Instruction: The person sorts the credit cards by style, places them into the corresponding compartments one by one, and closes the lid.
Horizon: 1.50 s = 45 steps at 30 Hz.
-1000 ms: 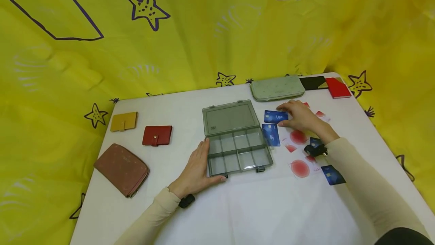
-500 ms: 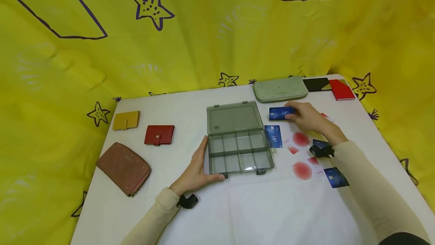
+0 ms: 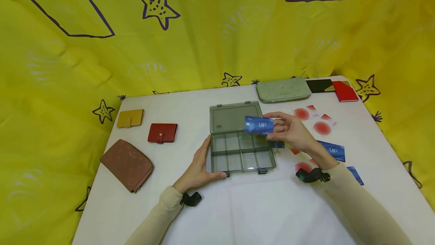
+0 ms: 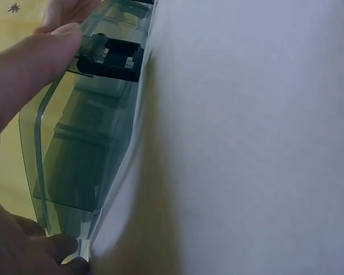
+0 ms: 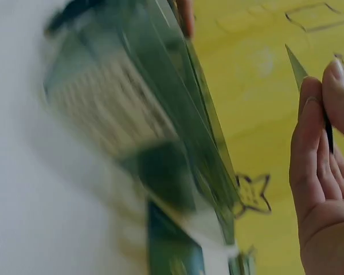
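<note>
An open grey transparent compartment box (image 3: 241,152) lies mid-table, its lid (image 3: 234,117) flat behind it. My left hand (image 3: 200,165) grips the box's front left corner; the left wrist view shows the thumb beside a black latch (image 4: 112,57) on the box wall (image 4: 74,166). My right hand (image 3: 289,130) pinches a blue VIP card (image 3: 259,125) and holds it in the air over the box's right rear compartments. In the blurred right wrist view the card's edge (image 5: 298,69) sticks up between the fingers (image 5: 309,154), with the box (image 5: 132,114) alongside.
Right of the box lie more blue cards (image 3: 334,150) and several white cards with red discs (image 3: 322,128). A green pouch (image 3: 283,89), a black wallet (image 3: 319,85) and a red one (image 3: 344,91) sit at the back right. Yellow (image 3: 130,118), red (image 3: 162,133) and brown (image 3: 127,165) wallets lie left.
My right hand lifted the blue VIP card off the table and carried it left, over the open box. The left hand stayed on the box's corner.
</note>
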Each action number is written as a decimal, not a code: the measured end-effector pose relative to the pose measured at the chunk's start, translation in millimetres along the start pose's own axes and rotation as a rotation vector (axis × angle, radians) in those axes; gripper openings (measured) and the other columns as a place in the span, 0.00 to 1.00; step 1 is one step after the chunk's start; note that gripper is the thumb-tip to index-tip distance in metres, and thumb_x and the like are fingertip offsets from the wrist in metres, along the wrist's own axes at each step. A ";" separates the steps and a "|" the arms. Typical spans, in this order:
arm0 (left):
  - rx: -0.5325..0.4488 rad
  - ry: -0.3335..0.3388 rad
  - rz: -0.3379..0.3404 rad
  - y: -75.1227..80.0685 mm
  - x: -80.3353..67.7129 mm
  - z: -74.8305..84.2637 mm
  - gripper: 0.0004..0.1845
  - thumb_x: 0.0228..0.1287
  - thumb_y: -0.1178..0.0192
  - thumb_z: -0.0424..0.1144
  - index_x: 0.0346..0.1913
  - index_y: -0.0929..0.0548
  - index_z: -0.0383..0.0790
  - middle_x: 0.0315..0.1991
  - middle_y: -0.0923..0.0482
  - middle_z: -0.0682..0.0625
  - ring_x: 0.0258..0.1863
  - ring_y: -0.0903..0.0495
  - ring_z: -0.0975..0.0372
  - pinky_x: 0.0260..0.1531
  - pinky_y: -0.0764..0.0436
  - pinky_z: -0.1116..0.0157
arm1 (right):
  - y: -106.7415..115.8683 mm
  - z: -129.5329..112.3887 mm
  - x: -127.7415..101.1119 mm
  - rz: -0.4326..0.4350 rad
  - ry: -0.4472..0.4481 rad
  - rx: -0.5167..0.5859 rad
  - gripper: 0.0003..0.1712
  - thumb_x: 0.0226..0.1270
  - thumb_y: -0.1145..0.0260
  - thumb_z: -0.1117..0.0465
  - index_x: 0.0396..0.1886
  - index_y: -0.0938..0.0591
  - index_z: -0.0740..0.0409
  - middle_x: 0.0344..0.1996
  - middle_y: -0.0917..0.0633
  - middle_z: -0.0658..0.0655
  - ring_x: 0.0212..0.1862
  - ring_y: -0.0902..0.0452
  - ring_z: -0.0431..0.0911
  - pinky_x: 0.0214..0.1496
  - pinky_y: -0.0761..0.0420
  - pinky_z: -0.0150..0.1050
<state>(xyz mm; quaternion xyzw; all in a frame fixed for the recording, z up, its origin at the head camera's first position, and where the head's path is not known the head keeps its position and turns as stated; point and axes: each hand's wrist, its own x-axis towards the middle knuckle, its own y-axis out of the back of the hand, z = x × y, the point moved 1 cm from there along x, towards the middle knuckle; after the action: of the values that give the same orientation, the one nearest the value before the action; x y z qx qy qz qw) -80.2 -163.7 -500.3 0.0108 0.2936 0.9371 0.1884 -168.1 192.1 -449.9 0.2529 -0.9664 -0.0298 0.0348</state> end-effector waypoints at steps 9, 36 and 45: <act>0.007 -0.012 0.021 -2.8 1.7 0.2 0.72 0.54 0.17 0.51 0.88 0.63 0.47 0.88 0.58 0.43 0.85 0.55 0.42 0.78 0.46 0.34 | -64.4 12.0 5.8 -0.088 0.141 -0.312 0.40 0.50 0.13 0.64 0.65 0.18 0.61 0.43 0.12 0.54 0.31 0.23 0.40 0.36 0.20 0.31; 0.020 -0.023 0.038 -3.2 3.8 -2.0 0.72 0.53 0.16 0.49 0.88 0.61 0.47 0.88 0.58 0.44 0.85 0.55 0.42 0.79 0.48 0.33 | -76.9 8.5 4.9 -0.144 0.209 -0.605 0.40 0.51 0.11 0.54 0.65 0.16 0.55 0.57 0.19 0.56 0.54 0.20 0.52 0.49 0.17 0.47; 0.020 -0.051 0.054 -4.4 2.9 -2.7 0.73 0.51 0.16 0.51 0.88 0.60 0.45 0.88 0.57 0.43 0.85 0.53 0.41 0.79 0.49 0.34 | 21.2 5.8 5.4 0.055 -0.055 -0.716 0.34 0.62 0.18 0.61 0.68 0.19 0.61 0.61 0.16 0.66 0.59 0.20 0.63 0.56 0.16 0.56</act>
<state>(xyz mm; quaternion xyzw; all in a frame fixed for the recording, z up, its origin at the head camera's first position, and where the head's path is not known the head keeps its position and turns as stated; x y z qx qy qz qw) -81.7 -160.8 -505.2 0.0444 0.2979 0.9383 0.1702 -183.6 208.1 -453.8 0.1978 -0.9018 -0.3721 0.0960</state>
